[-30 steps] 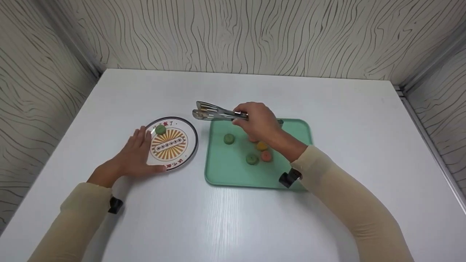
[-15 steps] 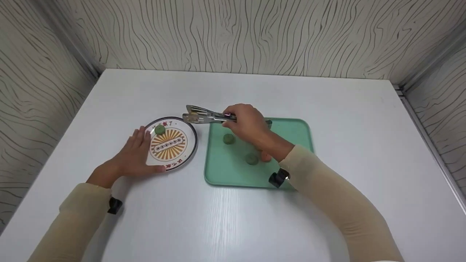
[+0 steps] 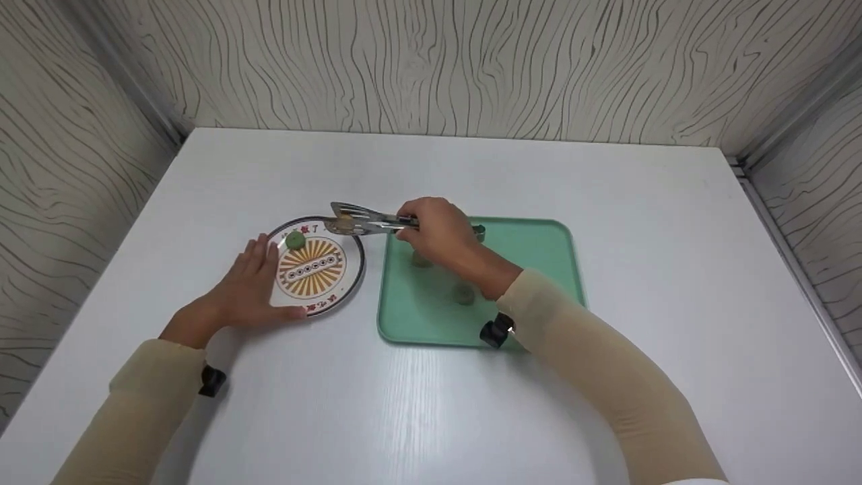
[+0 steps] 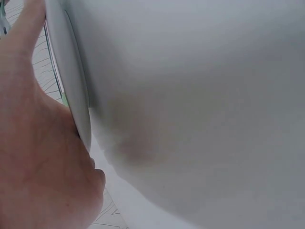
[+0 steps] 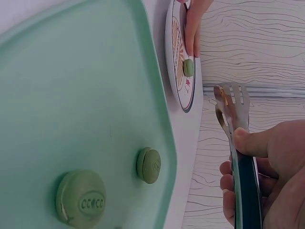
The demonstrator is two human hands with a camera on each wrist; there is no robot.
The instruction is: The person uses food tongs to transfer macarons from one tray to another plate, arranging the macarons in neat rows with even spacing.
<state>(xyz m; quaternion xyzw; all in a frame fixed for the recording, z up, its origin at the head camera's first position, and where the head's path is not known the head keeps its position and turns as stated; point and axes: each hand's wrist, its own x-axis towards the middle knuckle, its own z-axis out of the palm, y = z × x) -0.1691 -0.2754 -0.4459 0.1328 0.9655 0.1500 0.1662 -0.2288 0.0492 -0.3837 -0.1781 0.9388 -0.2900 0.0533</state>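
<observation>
My left hand rests at the left rim of a round white plate, fingers straight and spread, thumb at the near rim. On the plate lies one green macaron. My right hand grips metal tongs, their tips over the plate's far right edge. A yellowish-brown piece shows between the tips; its kind is unclear. Behind the plate's macaron, the right wrist view shows two green macarons on a green tray. My right arm hides part of the tray.
The tray stands right of the plate on a white table. Wood-patterned panels rise behind the table and at both sides. A black wrist camera sits at my right cuff.
My right hand has carried the tongs leftward and slightly nearer, from above the gap by the tray to over the plate's edge. The left hand and the plate have stayed in place.
</observation>
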